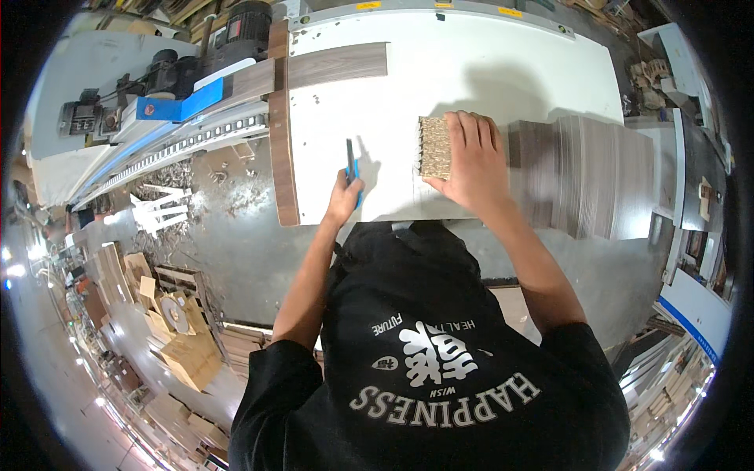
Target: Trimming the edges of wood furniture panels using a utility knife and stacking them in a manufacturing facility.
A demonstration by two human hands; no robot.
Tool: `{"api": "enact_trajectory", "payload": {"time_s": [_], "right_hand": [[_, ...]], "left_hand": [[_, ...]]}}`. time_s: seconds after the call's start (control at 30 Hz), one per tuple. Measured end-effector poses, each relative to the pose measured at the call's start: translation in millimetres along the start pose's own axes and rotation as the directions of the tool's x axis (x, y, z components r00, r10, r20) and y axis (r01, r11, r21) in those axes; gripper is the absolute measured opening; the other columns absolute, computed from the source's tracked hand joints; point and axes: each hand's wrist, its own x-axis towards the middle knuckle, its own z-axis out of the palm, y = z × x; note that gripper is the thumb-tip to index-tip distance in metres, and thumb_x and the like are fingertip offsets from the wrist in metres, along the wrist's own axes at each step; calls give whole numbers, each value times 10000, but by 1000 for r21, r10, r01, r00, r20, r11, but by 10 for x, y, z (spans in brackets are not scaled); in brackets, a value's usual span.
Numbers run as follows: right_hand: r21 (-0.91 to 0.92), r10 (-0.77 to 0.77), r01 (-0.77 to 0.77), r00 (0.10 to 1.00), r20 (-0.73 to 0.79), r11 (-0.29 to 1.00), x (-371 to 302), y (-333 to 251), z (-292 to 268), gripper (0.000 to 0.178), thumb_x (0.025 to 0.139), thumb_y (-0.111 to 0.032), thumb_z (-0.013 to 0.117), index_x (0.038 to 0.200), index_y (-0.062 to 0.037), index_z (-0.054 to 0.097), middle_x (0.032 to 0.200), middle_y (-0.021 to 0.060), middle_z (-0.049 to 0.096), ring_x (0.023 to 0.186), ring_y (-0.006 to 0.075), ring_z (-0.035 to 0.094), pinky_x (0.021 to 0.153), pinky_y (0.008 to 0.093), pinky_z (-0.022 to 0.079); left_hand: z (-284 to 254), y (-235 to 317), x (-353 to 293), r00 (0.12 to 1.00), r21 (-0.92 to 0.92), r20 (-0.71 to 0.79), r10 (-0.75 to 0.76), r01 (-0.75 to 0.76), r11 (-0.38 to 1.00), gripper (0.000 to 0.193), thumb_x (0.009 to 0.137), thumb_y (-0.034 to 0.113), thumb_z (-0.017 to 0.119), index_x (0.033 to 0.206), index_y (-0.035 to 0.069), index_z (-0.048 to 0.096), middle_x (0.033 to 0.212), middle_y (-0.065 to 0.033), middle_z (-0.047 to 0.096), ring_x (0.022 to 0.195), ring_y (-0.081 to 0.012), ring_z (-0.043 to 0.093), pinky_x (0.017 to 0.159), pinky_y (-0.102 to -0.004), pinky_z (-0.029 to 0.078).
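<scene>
My left hand [343, 198] is closed around a slim tool [350, 157] with a dark flat blade and a blue handle. The blade points away from me over the white worktop [357, 102]. To the right, my right hand [477, 161] grips a small stack of particleboard pieces [434, 147] from above, fingers over the far side and thumb on the near side. Their raw tan chip edges face left, toward the tool but apart from it. Just right of that hand stands a long row of grey wood-grain boards [601, 177], packed side by side.
A grey wood-grain strip [338, 64] lies at the worktop's far left. A brown board edge [283, 157] borders the left side. Beyond it is a machine with a motor [245, 27] and a chain track [177, 157]. Wood scraps [161, 208] litter the floor; cardboard boxes [188, 361] stand lower left.
</scene>
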Motion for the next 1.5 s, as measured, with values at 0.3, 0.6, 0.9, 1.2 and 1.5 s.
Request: {"api": "enact_trajectory", "payload": {"time_s": [0.3, 0.6, 0.9, 1.2, 1.5], "right_hand": [[102, 14, -5, 996, -84, 995, -57, 102, 29, 1076, 623, -379, 1033, 1479, 3, 504, 1429, 180, 562, 1355, 379, 530, 1224, 517, 393], [118, 28, -19, 997, -74, 993, -92, 174, 14, 945, 676, -328, 967, 1444, 30, 547, 1396, 185, 595, 1358, 337, 541, 1248, 487, 360], [56, -9, 19, 985, -170, 998, -40, 149, 118, 800, 720, -243, 871, 1406, 37, 571, 1344, 173, 614, 1313, 331, 560, 1231, 483, 372], [129, 7, 6, 995, -97, 992, -94, 109, 95, 1014, 645, -322, 1001, 1457, 46, 520, 1421, 200, 580, 1372, 367, 533, 1254, 512, 362], [95, 1, 16, 984, -178, 995, -56, 146, 78, 799, 723, -237, 898, 1388, 53, 564, 1330, 191, 606, 1302, 355, 556, 1208, 501, 394]], "left_hand": [[551, 2461, -341, 983, -294, 11, 184, -173, 940, 644, 1180, 588, 391, 1562, 101, 570, 832, 9, 558, 604, -61, 487, 501, -232, 406], [880, 2560, -379, 976, -44, -40, 214, -215, 976, 567, 1203, 541, 353, 1419, 85, 613, 1174, -73, 632, 1105, -177, 558, 1062, -347, 439], [1039, 2742, -433, 922, 532, -180, 343, -202, 822, 378, 1188, 324, 446, 1378, -4, 447, 1001, -326, 717, 917, -526, 711, 802, -583, 533], [833, 2132, -462, 963, -154, -161, 217, -241, 958, 525, 1211, 413, 414, 1535, 6, 486, 1125, -143, 687, 988, -195, 622, 937, -361, 524], [989, 2685, -662, 913, 611, -195, 358, -172, 772, 410, 1148, 283, 507, 1394, -44, 491, 922, -305, 745, 822, -511, 739, 748, -580, 585]]}}
